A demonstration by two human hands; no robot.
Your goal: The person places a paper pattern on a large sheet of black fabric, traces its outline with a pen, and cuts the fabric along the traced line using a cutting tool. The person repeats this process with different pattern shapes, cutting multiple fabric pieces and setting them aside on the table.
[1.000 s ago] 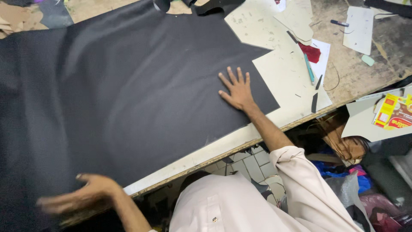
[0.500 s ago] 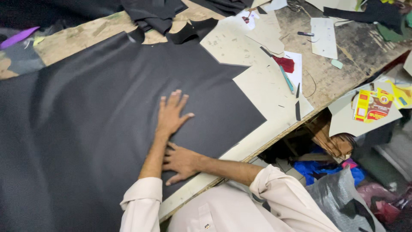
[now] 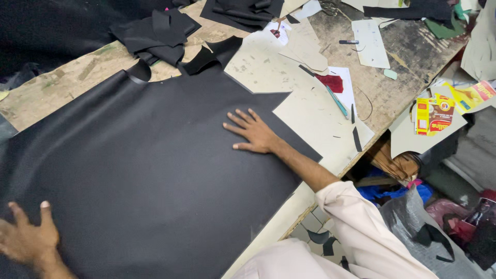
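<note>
A worn wooden table fills most of the view, and across its near half lies a large black leather sheet, spread flat with its right edge cut in angular steps and one top corner curling up. Under and beside that edge sits a pale cardboard pattern sheet, reaching to the table's edge. The right hand rests palm down on the leather near its right edge, fingers spread and flat, gripping nothing. The left hand lies at the lower left corner of the view, also open with fingers spread, pressing on the same sheet. Black leather offcuts are piled at the far side of the table, well apart from both hands. On the cardboard to the right lie a dark red scrap and, just beside it, a teal pen. A small black marker lies farther back.
</note>
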